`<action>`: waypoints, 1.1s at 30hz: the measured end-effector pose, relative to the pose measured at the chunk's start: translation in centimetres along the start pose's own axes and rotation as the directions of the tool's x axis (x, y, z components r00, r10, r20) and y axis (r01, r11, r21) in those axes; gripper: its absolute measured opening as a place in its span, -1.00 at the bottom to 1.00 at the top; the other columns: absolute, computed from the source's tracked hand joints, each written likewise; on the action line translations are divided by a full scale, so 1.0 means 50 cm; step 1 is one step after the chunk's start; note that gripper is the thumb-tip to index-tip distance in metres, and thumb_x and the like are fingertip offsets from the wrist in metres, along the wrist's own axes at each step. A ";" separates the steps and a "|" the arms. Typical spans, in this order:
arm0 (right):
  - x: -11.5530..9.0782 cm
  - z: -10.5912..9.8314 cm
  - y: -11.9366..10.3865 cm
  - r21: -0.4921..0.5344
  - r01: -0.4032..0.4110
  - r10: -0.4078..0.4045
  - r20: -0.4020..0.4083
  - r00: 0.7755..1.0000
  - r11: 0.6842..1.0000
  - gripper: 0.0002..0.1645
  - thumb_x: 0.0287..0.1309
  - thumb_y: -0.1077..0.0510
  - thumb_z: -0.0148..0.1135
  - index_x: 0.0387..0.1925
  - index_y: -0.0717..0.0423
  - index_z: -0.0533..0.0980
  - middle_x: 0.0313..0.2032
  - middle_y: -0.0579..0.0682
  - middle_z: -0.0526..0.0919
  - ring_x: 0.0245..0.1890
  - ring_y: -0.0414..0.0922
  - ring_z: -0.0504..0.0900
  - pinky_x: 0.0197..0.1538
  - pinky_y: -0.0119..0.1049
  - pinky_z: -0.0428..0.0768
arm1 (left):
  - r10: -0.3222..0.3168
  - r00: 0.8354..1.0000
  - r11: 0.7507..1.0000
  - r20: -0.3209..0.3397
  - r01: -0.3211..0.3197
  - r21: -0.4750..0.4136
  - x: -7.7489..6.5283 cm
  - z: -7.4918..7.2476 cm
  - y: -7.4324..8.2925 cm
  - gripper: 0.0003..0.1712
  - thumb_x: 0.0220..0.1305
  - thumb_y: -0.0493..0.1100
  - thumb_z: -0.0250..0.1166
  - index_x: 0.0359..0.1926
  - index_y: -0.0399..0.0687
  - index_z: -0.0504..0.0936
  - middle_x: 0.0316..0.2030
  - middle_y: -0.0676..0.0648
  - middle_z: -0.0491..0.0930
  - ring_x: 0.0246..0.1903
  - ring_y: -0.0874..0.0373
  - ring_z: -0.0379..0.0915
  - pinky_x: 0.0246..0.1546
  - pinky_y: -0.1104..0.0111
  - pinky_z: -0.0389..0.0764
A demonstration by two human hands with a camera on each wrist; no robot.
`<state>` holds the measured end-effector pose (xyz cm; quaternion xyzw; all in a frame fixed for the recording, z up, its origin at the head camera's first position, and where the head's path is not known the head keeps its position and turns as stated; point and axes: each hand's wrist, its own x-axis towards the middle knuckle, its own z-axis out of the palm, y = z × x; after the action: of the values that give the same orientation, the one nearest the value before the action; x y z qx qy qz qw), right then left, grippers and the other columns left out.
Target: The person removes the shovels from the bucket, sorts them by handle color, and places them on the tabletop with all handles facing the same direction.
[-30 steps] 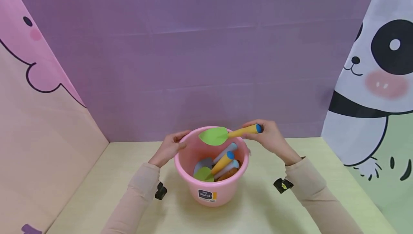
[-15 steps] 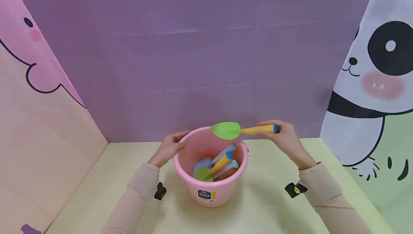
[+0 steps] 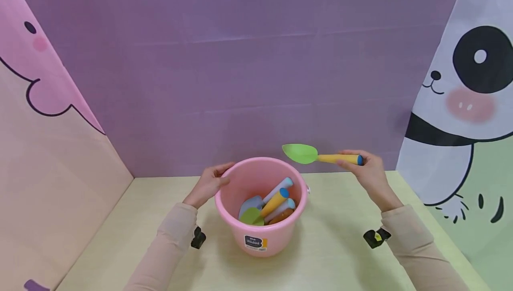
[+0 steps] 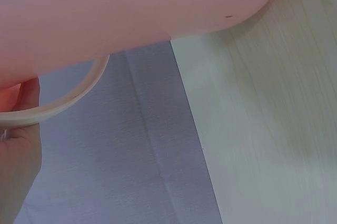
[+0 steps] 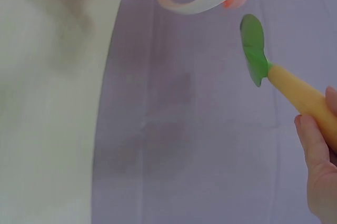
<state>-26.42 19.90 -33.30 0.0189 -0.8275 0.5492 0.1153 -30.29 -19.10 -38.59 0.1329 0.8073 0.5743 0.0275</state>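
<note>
A pink bucket (image 3: 283,236) stands on the table, with my left hand (image 3: 205,186) gripping its left rim, thumb on the inner side. The left wrist view shows that hand (image 4: 20,163) at the rim, with the bucket's wall (image 4: 137,8) above it. To the right of the bucket, my right hand (image 3: 372,174) holds a small garden trowel (image 3: 300,153) by its yellow, blue-ended handle. Its green blade points left, above and apart from the rim. In the right wrist view the trowel (image 5: 300,92) lies between thumb and fingers.
Inside the bucket lie another green-and-yellow trowel (image 3: 274,202), grey tools (image 3: 277,191) with light blue ends and a brown object (image 3: 282,215). A purple backdrop (image 3: 256,68) rises behind the table (image 3: 332,255). A purple item (image 3: 36,285) shows at bottom left.
My right hand has moved right with the trowel, carrying its blade from over the bucket's opening to beyond the far right rim. My left hand keeps its hold on the rim.
</note>
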 end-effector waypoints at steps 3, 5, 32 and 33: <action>0.002 -0.007 0.015 0.011 -0.019 0.019 -0.027 0.999 1.000 -0.32 -0.05 -0.13 0.32 0.06 0.19 0.48 -0.18 -0.31 0.54 -0.23 -0.32 0.40 -0.29 -0.53 0.39 | 0.003 1.000 1.000 0.002 -0.003 -0.005 -0.001 0.001 0.002 -0.42 0.14 -0.36 0.08 0.25 -0.18 0.35 0.18 -0.20 0.41 0.09 -0.04 0.42 -0.09 0.40 0.53; 0.003 -0.013 0.024 0.018 -0.033 0.034 -0.049 0.998 0.999 -0.32 -0.05 -0.13 0.33 0.06 0.18 0.49 -0.18 -0.30 0.55 -0.21 -0.33 0.41 -0.30 -0.54 0.38 | 0.007 1.000 1.000 0.002 -0.007 -0.008 -0.002 0.002 0.003 -0.42 0.14 -0.36 0.07 0.25 -0.19 0.35 0.17 -0.21 0.41 0.09 -0.04 0.42 -0.10 0.40 0.53; 0.005 -0.068 0.112 0.330 -0.167 0.292 -0.379 0.878 0.929 -0.50 -0.09 0.11 0.39 -0.02 0.08 0.57 -0.28 -0.31 0.50 -0.33 -0.34 0.41 -0.46 -0.66 0.39 | 0.002 1.000 1.000 -0.001 -0.002 0.008 -0.010 0.011 0.001 -0.43 0.15 -0.34 0.08 0.24 -0.16 0.36 0.18 -0.19 0.41 0.09 -0.03 0.42 -0.09 0.38 0.54; 0.004 -0.071 0.116 0.334 -0.173 0.301 -0.384 0.873 0.927 -0.50 -0.09 0.12 0.39 -0.01 0.08 0.56 -0.28 -0.32 0.49 -0.34 -0.35 0.40 -0.47 -0.66 0.38 | 0.001 1.000 1.000 -0.002 -0.001 0.007 -0.012 0.012 0.002 -0.43 0.15 -0.34 0.09 0.24 -0.16 0.36 0.18 -0.19 0.41 0.09 -0.03 0.42 -0.09 0.39 0.53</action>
<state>-26.95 25.45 -37.20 -0.1880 -0.6884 0.6647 0.2213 -29.58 -18.67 -38.78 0.1327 0.8092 0.5717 0.0258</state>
